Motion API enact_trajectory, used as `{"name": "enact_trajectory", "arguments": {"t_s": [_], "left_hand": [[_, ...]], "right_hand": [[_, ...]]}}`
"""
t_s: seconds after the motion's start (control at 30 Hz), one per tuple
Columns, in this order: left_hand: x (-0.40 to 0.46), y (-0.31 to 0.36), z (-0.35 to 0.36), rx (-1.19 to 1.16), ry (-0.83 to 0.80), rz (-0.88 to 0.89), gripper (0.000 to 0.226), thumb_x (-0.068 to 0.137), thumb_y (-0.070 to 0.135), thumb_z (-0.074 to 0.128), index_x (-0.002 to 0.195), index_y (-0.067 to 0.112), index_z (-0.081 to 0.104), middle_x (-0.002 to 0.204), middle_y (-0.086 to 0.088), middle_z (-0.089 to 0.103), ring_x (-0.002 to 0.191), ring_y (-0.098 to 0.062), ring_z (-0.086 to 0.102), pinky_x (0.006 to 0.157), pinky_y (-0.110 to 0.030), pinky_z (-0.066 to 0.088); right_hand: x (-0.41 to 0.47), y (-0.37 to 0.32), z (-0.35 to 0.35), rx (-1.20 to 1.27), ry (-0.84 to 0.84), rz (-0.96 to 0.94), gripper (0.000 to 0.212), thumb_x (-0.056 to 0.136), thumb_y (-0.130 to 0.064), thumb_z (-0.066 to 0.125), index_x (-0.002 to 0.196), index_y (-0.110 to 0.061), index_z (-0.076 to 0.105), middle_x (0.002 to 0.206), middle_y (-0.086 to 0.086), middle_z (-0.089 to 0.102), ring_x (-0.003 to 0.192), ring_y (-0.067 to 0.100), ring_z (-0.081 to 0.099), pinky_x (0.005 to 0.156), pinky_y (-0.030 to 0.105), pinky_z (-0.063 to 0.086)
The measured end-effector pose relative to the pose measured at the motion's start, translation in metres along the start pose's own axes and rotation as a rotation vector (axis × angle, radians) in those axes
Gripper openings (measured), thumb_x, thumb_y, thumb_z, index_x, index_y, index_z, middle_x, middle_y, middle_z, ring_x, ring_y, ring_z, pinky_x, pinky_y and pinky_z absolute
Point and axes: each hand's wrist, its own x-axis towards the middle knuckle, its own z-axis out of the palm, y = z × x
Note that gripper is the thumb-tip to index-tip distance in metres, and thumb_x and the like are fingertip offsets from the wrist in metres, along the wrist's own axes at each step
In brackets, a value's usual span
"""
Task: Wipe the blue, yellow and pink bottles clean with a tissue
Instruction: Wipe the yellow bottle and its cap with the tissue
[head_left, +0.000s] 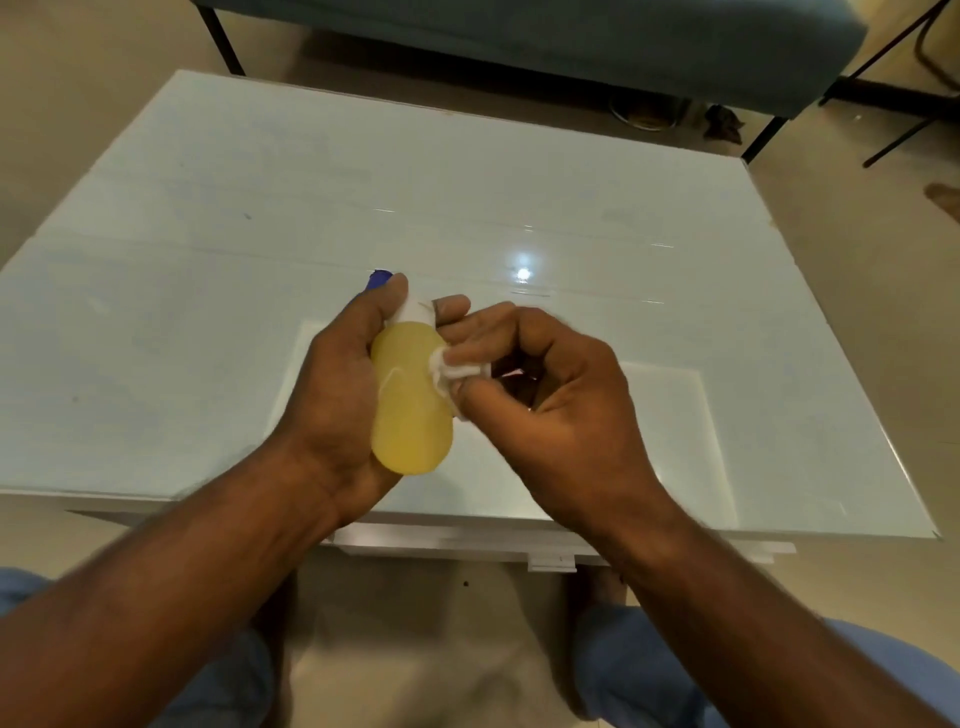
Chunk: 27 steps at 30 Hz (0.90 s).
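Head view looks down on one white table (571, 171) with both hands raised over its near edge. Only one bottle shows whole: the yellow bottle (410, 400), lying in the left hand (337, 395), base toward the person and neck toward the far edge. That hand's palm and curled fingers hide the bottle's left side, and its thumb lies over the white neck, so the cap cannot be made out. Behind the thumb tip a small blue piece (378, 279) sticks out; most of it is hidden, and whether it is the blue bottle or only a cap cannot be told. No pink bottle can be made out. One tissue (457, 370), a small white wad, is pinched between the right hand's (550, 395) thumb and bent fingers and touches the yellow bottle's right side near the shoulder. Most of the wad is covered by those fingers. Both forearms are cut off by the bottom edge of the view.
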Motion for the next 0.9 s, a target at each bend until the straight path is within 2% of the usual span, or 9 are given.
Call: {"name": "enact_trajectory", "arguments": {"t_s": [0.1,0.2,0.3,0.4,0.47,0.53,0.7,0.83,0.9], "left_hand": [[0.000,0.006,-0.002,0.015,-0.055,-0.040,0.048,0.103,0.046,0.038,0.115,0.008,0.065,0.118,-0.014,0.076,0.105,-0.030,0.075,0.083,-0.045,0.063],[-0.003,0.001,-0.002,0.087,-0.047,-0.018,0.045,0.103,0.042,0.045,0.113,0.005,0.068,0.107,-0.013,0.074,0.101,-0.031,0.073,0.084,-0.042,0.063],[-0.003,-0.004,0.001,0.103,-0.003,0.011,0.044,0.101,0.038,0.054,0.130,0.006,0.059,0.107,-0.014,0.070,0.105,-0.032,0.071,0.088,-0.045,0.060],[-0.002,0.000,0.001,0.113,-0.006,-0.010,0.036,0.101,0.043,0.050,0.108,0.009,0.063,0.098,-0.009,0.076,0.092,-0.027,0.074,0.086,-0.042,0.059],[-0.002,0.002,0.000,0.076,-0.016,-0.060,0.035,0.101,0.045,0.050,0.106,0.011,0.059,0.118,-0.018,0.075,0.109,-0.033,0.073,0.097,-0.047,0.054],[-0.003,0.001,0.000,0.095,-0.004,-0.065,0.036,0.100,0.044,0.052,0.108,0.011,0.060,0.124,-0.021,0.072,0.117,-0.041,0.068,0.105,-0.053,0.050],[-0.011,-0.011,0.007,0.169,-0.042,-0.017,0.052,0.104,0.035,0.044,0.069,0.030,0.082,0.074,-0.002,0.076,0.070,-0.016,0.076,0.062,-0.030,0.062],[-0.004,-0.002,0.003,0.076,0.019,-0.046,0.037,0.101,0.045,0.052,0.102,0.012,0.068,0.109,-0.018,0.076,0.109,-0.035,0.073,0.106,-0.053,0.050],[-0.003,0.004,0.001,0.073,0.038,-0.060,0.036,0.101,0.044,0.050,0.105,0.010,0.060,0.119,-0.019,0.075,0.113,-0.037,0.071,0.104,-0.051,0.050]], "right_hand": [[-0.006,-0.007,0.002,-0.044,-0.124,-0.105,0.007,0.085,0.000,0.081,0.087,-0.004,0.076,0.088,0.003,0.075,0.084,0.018,0.071,0.071,0.018,0.054],[-0.002,-0.002,0.000,-0.035,-0.017,-0.095,0.008,0.089,0.001,0.078,0.094,-0.005,0.077,0.099,0.005,0.076,0.097,0.019,0.074,0.077,0.027,0.061],[0.000,-0.001,-0.001,-0.047,0.072,-0.101,0.013,0.093,0.003,0.076,0.100,-0.009,0.077,0.106,0.005,0.077,0.107,0.021,0.076,0.079,0.044,0.066],[-0.008,-0.006,0.000,-0.171,-0.112,-0.284,0.016,0.082,0.010,0.081,0.088,-0.004,0.077,0.090,0.006,0.073,0.091,0.018,0.071,0.077,0.032,0.057],[-0.014,-0.010,0.007,-0.249,-0.273,-0.382,0.016,0.075,0.010,0.082,0.084,-0.002,0.077,0.085,0.006,0.070,0.080,0.016,0.064,0.075,0.027,0.053],[-0.014,-0.011,0.008,-0.288,-0.273,-0.431,0.016,0.075,0.011,0.081,0.085,-0.001,0.076,0.084,0.006,0.068,0.079,0.014,0.060,0.074,0.025,0.051],[0.002,-0.005,-0.003,-0.282,0.056,-0.286,0.017,0.085,0.008,0.076,0.096,-0.004,0.078,0.098,0.006,0.070,0.092,0.018,0.069,0.071,0.032,0.060],[-0.014,-0.009,0.007,-0.324,-0.224,-0.421,0.009,0.079,0.005,0.077,0.085,-0.002,0.077,0.090,0.007,0.069,0.084,0.019,0.063,0.075,0.036,0.054],[-0.018,-0.011,0.011,-0.400,-0.368,-0.478,0.004,0.080,-0.002,0.075,0.084,-0.003,0.075,0.091,0.008,0.068,0.085,0.019,0.061,0.074,0.037,0.053]]}}
